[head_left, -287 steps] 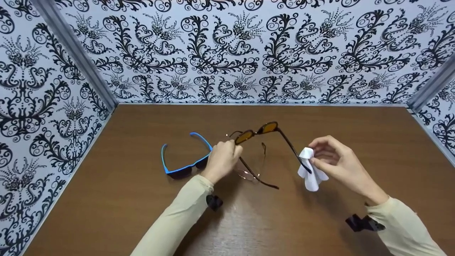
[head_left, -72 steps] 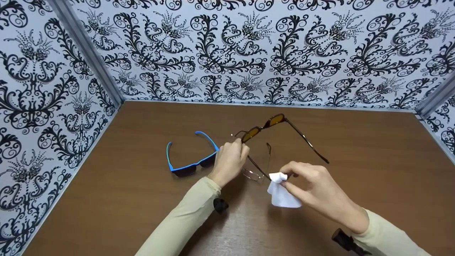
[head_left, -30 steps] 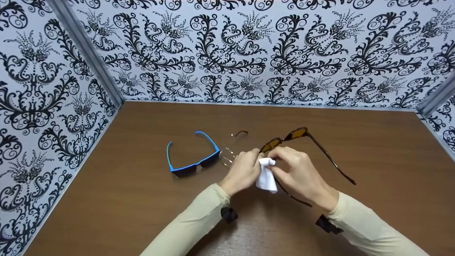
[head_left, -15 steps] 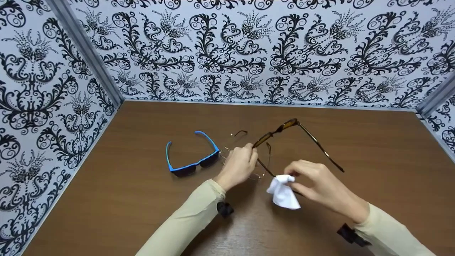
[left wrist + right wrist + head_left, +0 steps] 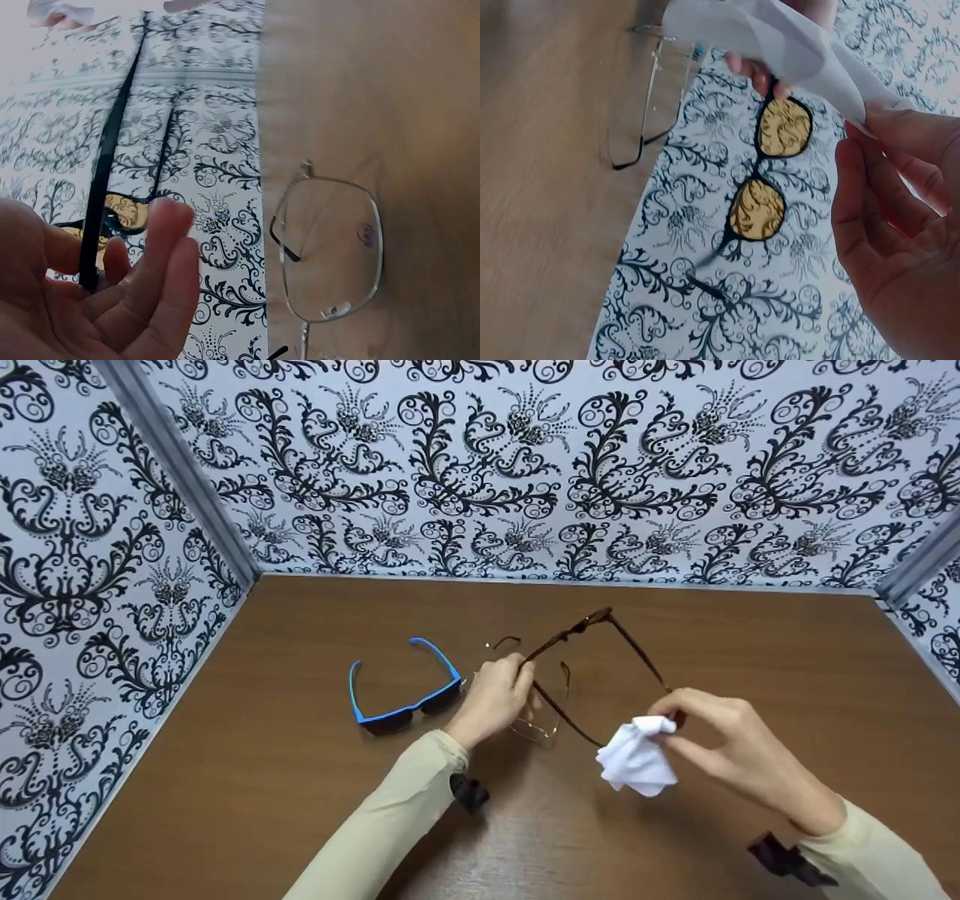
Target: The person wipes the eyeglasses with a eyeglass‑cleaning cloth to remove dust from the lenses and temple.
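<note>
My left hand [image 5: 491,697] grips dark-framed sunglasses at one corner, by the hinge. Their amber lenses [image 5: 784,127] face the right wrist camera, and both temples are unfolded. The frame is lifted above the table, nearly edge-on in the head view. Between thumb and fingertips, my right hand [image 5: 739,746] pinches a white cloth [image 5: 637,757], which hangs down loosely. The cloth overlaps the end of the near temple [image 5: 566,718]; whether they touch, I cannot tell. The far temple's tip is hidden behind my right hand.
Thin metal-rimmed glasses [image 5: 381,247] lie on the table beneath my left hand, partly covered by it in the head view. To their left rest blue-framed sunglasses [image 5: 409,711], temples unfolded. Patterned walls [image 5: 517,472] border the wooden table [image 5: 300,825].
My right hand has moved right with the cloth, from along the near temple to its end. The held sunglasses have tilted, so their lenses now show edge-on. Both other pairs stay put.
</note>
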The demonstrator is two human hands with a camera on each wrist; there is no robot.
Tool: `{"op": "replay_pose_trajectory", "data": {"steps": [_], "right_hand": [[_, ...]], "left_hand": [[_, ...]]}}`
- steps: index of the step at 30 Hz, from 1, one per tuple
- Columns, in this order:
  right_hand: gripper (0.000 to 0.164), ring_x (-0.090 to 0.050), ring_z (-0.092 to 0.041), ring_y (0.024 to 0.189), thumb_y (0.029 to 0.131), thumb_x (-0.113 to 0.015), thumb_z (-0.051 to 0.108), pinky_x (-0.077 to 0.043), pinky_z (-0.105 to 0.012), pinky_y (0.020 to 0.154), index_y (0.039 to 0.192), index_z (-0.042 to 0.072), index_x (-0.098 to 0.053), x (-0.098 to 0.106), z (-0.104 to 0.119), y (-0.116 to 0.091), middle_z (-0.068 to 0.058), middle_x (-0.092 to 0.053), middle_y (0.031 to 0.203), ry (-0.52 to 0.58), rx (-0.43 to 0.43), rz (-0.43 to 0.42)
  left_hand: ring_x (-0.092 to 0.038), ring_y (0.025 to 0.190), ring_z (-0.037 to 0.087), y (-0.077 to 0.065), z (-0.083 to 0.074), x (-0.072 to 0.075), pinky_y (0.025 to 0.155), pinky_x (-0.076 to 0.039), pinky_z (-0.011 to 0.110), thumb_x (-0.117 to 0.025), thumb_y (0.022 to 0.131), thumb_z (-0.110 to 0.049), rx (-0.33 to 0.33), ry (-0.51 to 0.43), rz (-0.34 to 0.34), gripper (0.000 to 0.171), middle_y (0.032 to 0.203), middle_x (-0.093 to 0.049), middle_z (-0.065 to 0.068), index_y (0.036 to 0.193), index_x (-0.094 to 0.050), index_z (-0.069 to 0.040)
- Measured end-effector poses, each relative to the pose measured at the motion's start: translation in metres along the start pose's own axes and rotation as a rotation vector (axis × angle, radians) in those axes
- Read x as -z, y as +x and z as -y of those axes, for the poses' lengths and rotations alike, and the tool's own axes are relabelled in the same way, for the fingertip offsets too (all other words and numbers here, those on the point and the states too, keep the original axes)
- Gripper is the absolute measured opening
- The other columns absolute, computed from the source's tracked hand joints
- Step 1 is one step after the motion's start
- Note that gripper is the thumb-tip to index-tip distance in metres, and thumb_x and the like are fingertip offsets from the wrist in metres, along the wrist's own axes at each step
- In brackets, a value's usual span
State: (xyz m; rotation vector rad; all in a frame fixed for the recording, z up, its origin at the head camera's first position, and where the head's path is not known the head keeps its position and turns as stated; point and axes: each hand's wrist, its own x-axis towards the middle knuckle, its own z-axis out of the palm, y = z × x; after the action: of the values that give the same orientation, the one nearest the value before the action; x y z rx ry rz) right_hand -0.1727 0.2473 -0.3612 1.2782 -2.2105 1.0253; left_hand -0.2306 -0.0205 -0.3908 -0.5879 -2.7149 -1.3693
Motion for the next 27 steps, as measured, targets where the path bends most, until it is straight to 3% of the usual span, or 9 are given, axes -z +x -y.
{"op": "replay_pose_trajectory", "data": {"steps": [6,12,15,20,27], "right_hand": [[0.044,-0.060,-0.006,0.079,0.062,-0.072,-0.022,-0.048,-0.013,0.072,0.094,0.007,-0.066,0.012,-0.001,-0.006,0.003,-0.066,0.088,-0.045,-0.063,-0.063],[0.046,-0.059,-0.004,0.076,0.061,-0.074,-0.025,-0.048,-0.014,0.068,0.093,0.008,-0.066,0.019,-0.002,-0.015,0.005,-0.066,0.086,-0.096,-0.147,-0.105],[0.043,-0.058,-0.005,0.074,0.062,-0.073,-0.025,-0.047,-0.013,0.067,0.092,0.005,-0.067,0.021,-0.005,-0.020,0.002,-0.066,0.085,-0.104,-0.168,-0.125],[0.040,-0.058,-0.005,0.072,0.063,-0.073,-0.026,-0.046,-0.011,0.068,0.091,0.003,-0.067,0.025,-0.008,-0.024,0.000,-0.066,0.083,-0.124,-0.206,-0.164],[0.040,-0.058,-0.004,0.070,0.062,-0.074,-0.026,-0.046,-0.011,0.065,0.090,0.001,-0.067,0.025,-0.008,-0.032,0.000,-0.067,0.081,-0.138,-0.254,-0.205]], "left_hand": [[-0.061,0.045,0.015,0.003,-0.001,0.003,0.055,-0.051,0.023,-0.044,0.102,-0.011,0.003,0.049,-0.024,0.021,0.055,-0.062,-0.001,0.091,-0.059,-0.002],[-0.062,0.046,0.013,0.007,-0.005,0.005,0.065,-0.054,0.029,-0.046,0.102,-0.010,0.000,0.095,-0.036,0.020,0.057,-0.064,0.003,0.091,-0.060,0.000],[-0.062,0.047,0.010,0.012,-0.010,0.005,0.074,-0.054,0.032,-0.047,0.101,-0.010,-0.026,0.127,-0.027,0.019,0.057,-0.065,0.003,0.092,-0.060,0.001],[-0.063,0.051,0.011,0.026,-0.023,0.006,0.074,-0.054,0.033,-0.047,0.102,-0.013,-0.043,0.151,0.011,0.018,0.059,-0.065,0.003,0.093,-0.059,-0.001],[-0.068,0.083,0.032,0.048,-0.043,-0.002,0.069,-0.054,0.044,-0.053,0.100,-0.021,-0.112,0.420,-0.036,0.018,0.086,-0.069,0.012,0.097,-0.060,-0.006]]}}
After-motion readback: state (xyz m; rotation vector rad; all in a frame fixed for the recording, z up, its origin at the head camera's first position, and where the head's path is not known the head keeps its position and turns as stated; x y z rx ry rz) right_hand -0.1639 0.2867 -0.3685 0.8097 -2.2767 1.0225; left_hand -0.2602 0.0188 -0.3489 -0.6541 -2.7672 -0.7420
